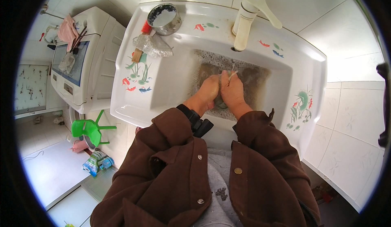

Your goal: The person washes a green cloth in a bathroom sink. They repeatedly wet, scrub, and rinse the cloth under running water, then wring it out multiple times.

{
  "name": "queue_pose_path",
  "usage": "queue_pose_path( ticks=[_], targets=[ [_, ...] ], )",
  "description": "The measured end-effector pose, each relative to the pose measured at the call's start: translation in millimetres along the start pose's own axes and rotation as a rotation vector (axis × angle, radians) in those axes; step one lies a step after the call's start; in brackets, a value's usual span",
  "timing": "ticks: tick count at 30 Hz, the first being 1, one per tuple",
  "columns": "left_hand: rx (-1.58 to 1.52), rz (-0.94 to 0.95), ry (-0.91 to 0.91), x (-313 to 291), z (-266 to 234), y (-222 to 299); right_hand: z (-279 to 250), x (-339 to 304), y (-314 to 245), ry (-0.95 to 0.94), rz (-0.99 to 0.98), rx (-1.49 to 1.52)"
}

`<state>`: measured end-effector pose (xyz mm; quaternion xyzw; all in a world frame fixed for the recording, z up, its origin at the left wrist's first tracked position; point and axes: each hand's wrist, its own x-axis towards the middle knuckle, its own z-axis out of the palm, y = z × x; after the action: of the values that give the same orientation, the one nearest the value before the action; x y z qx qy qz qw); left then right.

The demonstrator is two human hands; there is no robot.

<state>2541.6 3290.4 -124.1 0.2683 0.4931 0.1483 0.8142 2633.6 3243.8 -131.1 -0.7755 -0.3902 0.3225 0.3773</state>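
Head view: left hand (208, 90), right hand (233, 89) clutch grey cloth (221, 101) over sink (171, 84).

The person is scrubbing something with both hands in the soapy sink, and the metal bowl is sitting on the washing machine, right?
Not quite. In the head view, the metal bowl sits on the sink's rim, not the washing machine. The rest holds: the left hand and right hand scrub something in soapy water.
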Motion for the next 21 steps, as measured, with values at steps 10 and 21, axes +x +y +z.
queue_pose_path(
  ticks=[10,21],
  targets=[
    [0.021,-0.21,0.257,-13.7,-9.1,10.8,-43.6,29.2,57.8,-0.077,0.407,-0.039],
    [-0.472,-0.274,-0.107,-2.8,-29.0,1.4,-20.0,1.1,3.5,-0.554,-0.082,0.196]
  ],
)
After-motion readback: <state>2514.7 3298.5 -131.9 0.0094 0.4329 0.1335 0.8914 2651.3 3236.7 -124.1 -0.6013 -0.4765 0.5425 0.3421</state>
